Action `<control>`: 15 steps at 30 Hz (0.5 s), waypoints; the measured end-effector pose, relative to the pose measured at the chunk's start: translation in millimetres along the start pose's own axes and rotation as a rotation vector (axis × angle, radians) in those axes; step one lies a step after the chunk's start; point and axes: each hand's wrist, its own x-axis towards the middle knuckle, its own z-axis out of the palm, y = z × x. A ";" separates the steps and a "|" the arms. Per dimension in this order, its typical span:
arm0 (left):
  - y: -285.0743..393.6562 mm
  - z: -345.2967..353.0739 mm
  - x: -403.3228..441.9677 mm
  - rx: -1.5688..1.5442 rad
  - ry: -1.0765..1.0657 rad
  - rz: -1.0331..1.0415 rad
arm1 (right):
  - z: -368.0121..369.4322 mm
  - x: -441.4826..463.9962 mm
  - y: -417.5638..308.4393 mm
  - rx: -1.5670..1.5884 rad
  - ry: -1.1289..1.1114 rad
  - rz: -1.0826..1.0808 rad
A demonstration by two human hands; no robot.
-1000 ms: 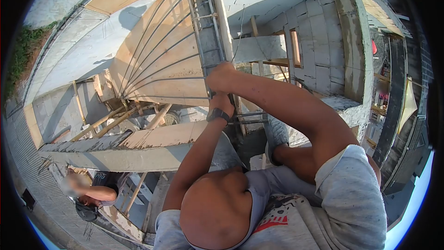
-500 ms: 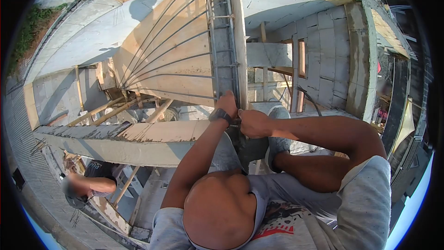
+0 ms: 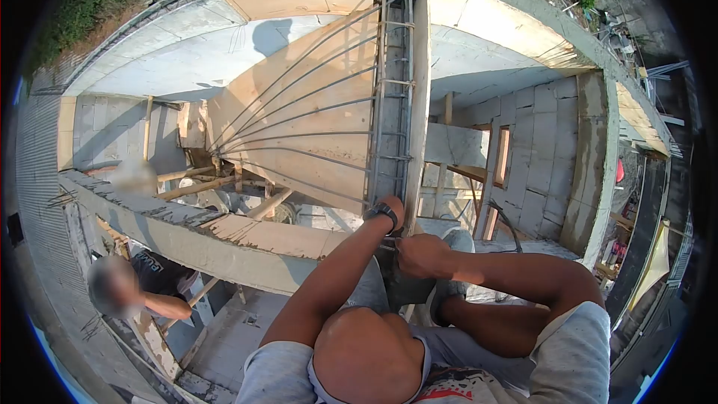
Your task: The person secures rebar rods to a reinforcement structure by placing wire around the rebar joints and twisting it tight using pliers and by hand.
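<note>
My left hand [image 3: 390, 212], with a dark watch [image 3: 383, 212] at the wrist, is at the near end of a steel rebar cage [image 3: 393, 116]. Its fingers are bent down and mostly hidden, so their grip does not show. Just below and to the right, my right hand [image 3: 423, 256] is closed in a fist beside the cage's near end. A thin dark piece shows by its fingers, too small to name. The cage runs away from me inside a narrow trough, along a wooden form board [image 3: 420, 97]. Several bent bars [image 3: 314, 97] fan out from it over a plywood panel [image 3: 299, 123].
A concrete beam [image 3: 224, 243] crosses on the left, with drops into rooms on both sides. Wooden props [image 3: 198, 183] stand below. Another person [image 3: 161, 277] is at the lower left. Block walls [image 3: 535, 146] rise on the right. My bent leg [image 3: 493, 314] is beside the cage.
The whole view has tilted and shifted, so the cage appears lower and further right. My left hand's fingers, partly stretched before, now look more curled. My right fist stays close to it.
</note>
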 end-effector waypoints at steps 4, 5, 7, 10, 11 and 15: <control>3.3 0.5 -8.0 -0.192 0.062 -0.111 | -42.3 -16.1 -5.0 -0.119 0.015 -0.024; 1.4 8.5 -3.9 -0.211 0.090 -0.122 | -37.5 -9.8 5.7 -0.171 0.035 -0.065; -0.1 11.3 -3.4 -0.194 0.113 -0.111 | -41.4 -1.4 6.2 -0.282 0.000 -0.112; -0.6 16.4 5.6 -0.142 0.100 -0.071 | -54.1 3.1 -7.2 -0.443 -0.091 -0.095; -3.9 29.6 23.1 -0.155 0.092 -0.068 | -59.1 3.3 -16.4 -0.457 -0.153 -0.075; -1.5 55.1 52.5 -0.282 0.201 -0.186 | -12.5 24.0 -3.0 -0.269 -0.034 -0.020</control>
